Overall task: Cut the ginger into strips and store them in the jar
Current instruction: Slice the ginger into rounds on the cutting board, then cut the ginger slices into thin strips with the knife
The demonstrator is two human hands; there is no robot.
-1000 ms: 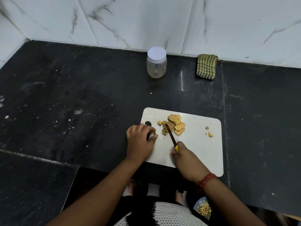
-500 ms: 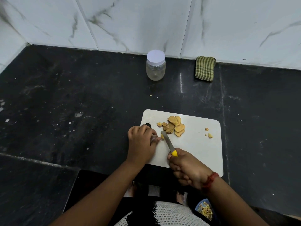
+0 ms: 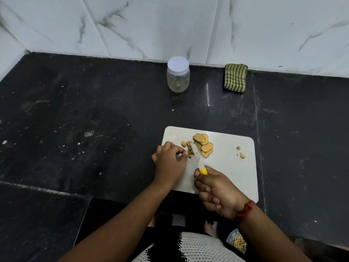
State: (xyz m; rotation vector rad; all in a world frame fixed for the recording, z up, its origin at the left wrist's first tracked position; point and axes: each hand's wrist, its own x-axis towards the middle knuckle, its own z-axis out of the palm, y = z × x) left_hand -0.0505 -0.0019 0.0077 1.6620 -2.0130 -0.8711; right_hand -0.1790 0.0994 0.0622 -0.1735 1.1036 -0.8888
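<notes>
Knife point(image 3: 196, 155) now tilted flatter, right hand point(image 3: 217, 193) nearer board edge point(image 3: 253, 200).

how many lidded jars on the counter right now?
1. The jar stands upright by the back wall, left of the striped cloth, beyond the cutting board, white lid on; it looks empty. None other visible, though the frame cuts off the counter's edges.

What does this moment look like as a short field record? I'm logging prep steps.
surface: black counter
board: white, at the counter's front edge
ginger: slices piled on the board
left hand: pinning a piece at the board's left edge
right hand: gripping the knife
knife: yellow handle, blade tip among the slices
jar: by the wall, lid on, looks empty
cloth: green striped, right of the jar
</notes>
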